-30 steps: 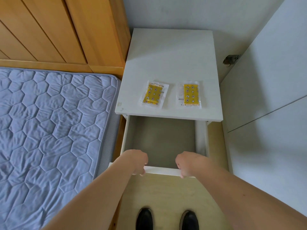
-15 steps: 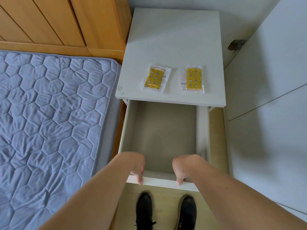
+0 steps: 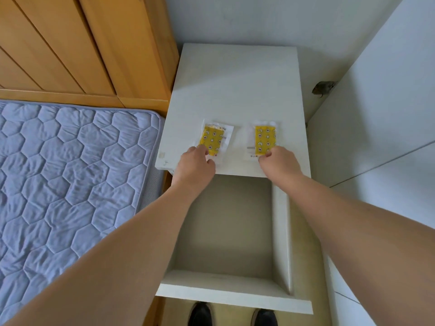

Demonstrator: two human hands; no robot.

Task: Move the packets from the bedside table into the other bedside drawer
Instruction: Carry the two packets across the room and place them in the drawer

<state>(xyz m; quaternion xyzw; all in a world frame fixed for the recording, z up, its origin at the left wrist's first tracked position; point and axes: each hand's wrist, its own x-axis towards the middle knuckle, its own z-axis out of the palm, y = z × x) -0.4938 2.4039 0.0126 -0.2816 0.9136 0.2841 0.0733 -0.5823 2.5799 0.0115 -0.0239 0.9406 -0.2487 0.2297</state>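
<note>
- Two packets lie side by side near the front edge of the white bedside table (image 3: 235, 85), in the middle of the frame, apart from each other with bare tabletop between them.
- The left packet (image 3: 213, 140) is a clear wrapper with a yellow patterned insert, turned slightly askew; the right packet (image 3: 264, 137) looks the same and lies straighter, with a strip of small print on its left margin.
- The left hand (image 3: 195, 164) has its fingers curled onto the near end of the left packet; its grip looks like a pinch on the wrapper's edge, though the fingertips are partly hidden.
- The right hand (image 3: 279, 161) pinches the near lower corner of the right packet between curled fingers and thumb.
- Both packets still lie flat on the table.
- Below the table's front edge the drawer (image 3: 226, 285) stands pulled far out, its beige floor bare and its white front panel near the bottom of the frame.
- The bed's quilted mattress (image 3: 70, 184) runs along the left, the wooden headboard (image 3: 82, 43) fills the upper left, and a white wall panel (image 3: 388, 114) closes in on the right.
</note>
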